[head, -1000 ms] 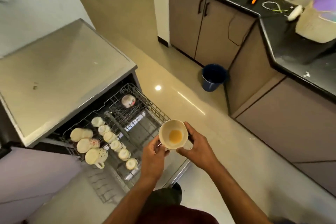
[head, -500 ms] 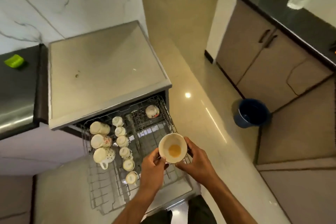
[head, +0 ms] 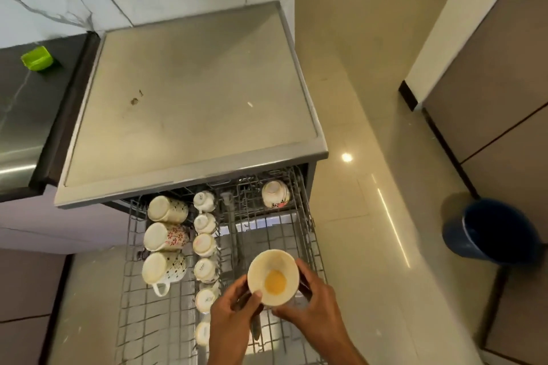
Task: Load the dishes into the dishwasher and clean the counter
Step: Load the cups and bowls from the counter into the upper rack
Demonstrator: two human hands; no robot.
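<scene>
Kitchen dishwasher rack [head: 299, 241] now fills the view as a yellow-stained bowl [head: 273, 276] arrives above it.
Left hand [head: 234, 317] and right hand [head: 315, 302] both grasp the bowl, upright over the rack's bare right side, beside inverted cups [head: 204, 244]; loading looks imminent.

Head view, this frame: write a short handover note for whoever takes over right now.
Left hand and right hand: both hold the small bowl over the pulled-out rack; yellow residue sits inside it.
Done: three mugs and a row of small cups lie in the rack's left part; another bowl sits at its far right.
Left: rack this bowl, then clean the counter, where a green container sits.
</scene>
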